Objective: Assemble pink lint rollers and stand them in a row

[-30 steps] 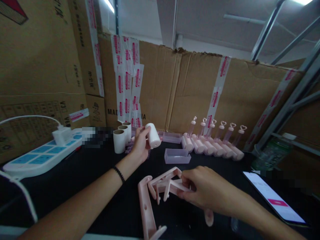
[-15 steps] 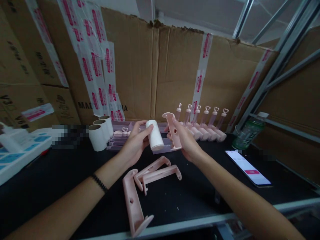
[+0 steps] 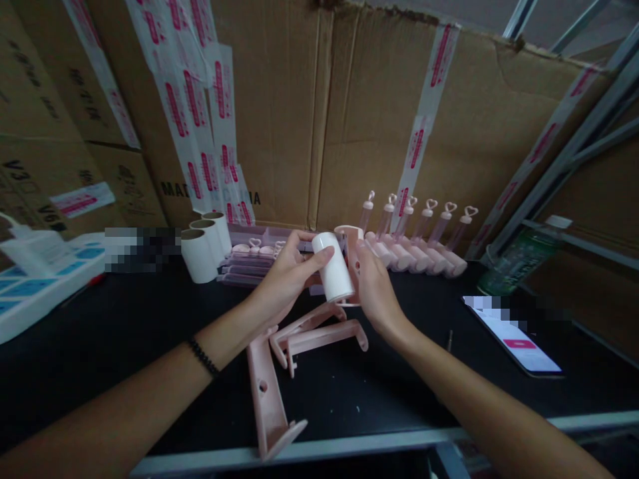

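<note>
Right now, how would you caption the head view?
Left hand holds a white roll beside a pink bracket in the right hand; three more brackets lie on the tabletop.

White roll, pale pink bracket

Single view, head-worn, close in. Faces forward and down over the forearms. Left hand and right hand near mid-frame; table below, cardboard beyond, across most of upper frame.
</note>
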`<state>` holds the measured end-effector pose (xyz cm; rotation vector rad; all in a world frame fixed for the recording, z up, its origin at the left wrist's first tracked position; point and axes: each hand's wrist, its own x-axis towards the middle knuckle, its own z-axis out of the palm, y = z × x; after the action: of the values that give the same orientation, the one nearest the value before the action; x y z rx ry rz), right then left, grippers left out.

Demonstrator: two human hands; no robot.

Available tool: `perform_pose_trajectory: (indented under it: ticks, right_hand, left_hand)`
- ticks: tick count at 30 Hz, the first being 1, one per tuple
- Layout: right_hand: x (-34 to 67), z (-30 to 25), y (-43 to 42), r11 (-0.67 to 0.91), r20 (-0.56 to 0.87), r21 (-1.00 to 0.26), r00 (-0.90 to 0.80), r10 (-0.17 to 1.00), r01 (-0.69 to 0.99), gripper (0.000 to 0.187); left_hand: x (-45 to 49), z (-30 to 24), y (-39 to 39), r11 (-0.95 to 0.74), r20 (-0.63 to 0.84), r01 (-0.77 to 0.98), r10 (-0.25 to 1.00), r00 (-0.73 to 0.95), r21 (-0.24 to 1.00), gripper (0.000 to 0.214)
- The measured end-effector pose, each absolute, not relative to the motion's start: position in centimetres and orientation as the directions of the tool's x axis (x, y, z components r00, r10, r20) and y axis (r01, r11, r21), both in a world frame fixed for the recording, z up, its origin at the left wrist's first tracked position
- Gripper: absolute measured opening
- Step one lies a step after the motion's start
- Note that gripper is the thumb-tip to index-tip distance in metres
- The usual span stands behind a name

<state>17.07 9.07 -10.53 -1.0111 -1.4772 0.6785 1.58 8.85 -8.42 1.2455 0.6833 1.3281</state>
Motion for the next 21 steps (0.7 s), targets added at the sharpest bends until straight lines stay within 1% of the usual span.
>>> perform_pose_trajectory:
  ticks: [3, 7, 13, 21]
  right_hand:
    - [17.0, -10.5, 8.9, 0.420, 0.446, -0.882, 0.087, 0.891, 0.215, 0.055]
    - [16.7, -10.3, 8.3, 0.423, 0.458, -0.874, 0.115, 0.882, 0.237, 0.054]
    - [16.4, -9.8, 7.6, 0.363, 0.418, -0.887, 0.162, 0.894, 0.285, 0.055]
    - [16.6, -10.2, 7.8, 0.381, 0.425, -0.884, 0.123, 0.897, 0.270, 0.055]
  left_hand:
    - [1.7, -8.3, 8.6, -0.207, 0.283, -0.315, 0.934, 0.217, 0.926, 0.042]
    - [1.7, -8.1, 8.5, -0.210, 0.286, -0.302, 0.929, 0.235, 0.930, 0.041]
    - [1.7, -7.8, 8.3, -0.221, 0.296, -0.294, 0.924, 0.242, 0.930, 0.042]
    - [1.8, -7.8, 8.3, -0.259, 0.321, -0.266, 0.920, 0.224, 0.928, 0.041]
